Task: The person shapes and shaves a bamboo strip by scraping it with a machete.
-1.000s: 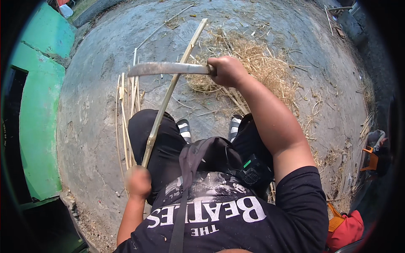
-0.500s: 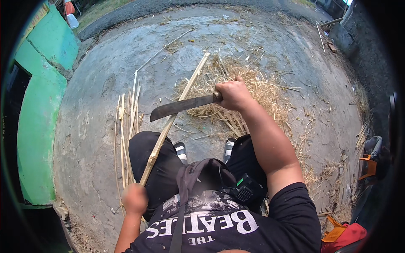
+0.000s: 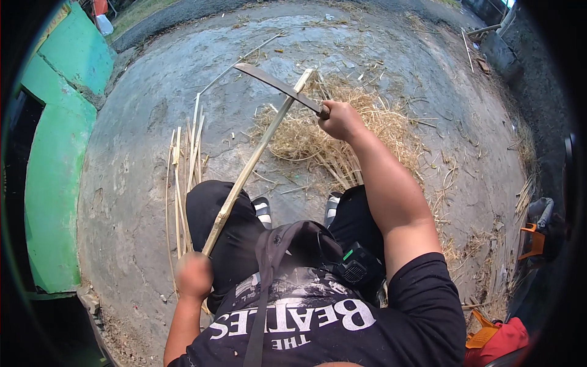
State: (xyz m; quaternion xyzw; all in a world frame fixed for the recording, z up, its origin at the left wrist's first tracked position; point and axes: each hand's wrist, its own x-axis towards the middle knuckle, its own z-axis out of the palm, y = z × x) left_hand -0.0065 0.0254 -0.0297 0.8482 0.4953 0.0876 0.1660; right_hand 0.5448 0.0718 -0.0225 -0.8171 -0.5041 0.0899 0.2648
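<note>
My left hand [image 3: 195,275], blurred, is closed around the near end of a long, pale bamboo strip [image 3: 252,164]. The strip slants up and away across my left thigh toward the far right. In my right hand [image 3: 342,120] is the handle of a machete [image 3: 269,79], the fingers wrapped round it. Its dark blade crosses the strip near the far end and points to the far left. Whether the edge bites into the bamboo, I cannot tell.
A heap of curly shavings [image 3: 361,131] lies beyond my feet. Several thin bamboo strips [image 3: 177,202] rest on the concrete to my left, one bent stick [image 3: 226,70] reaching far out. A green wall [image 3: 58,183] stands at left; an orange chair part [image 3: 533,241] is at right.
The machete has moved away from me along the strip toward its far end, and its tip has swung to point farther out. The strip's far end has shifted slightly right.
</note>
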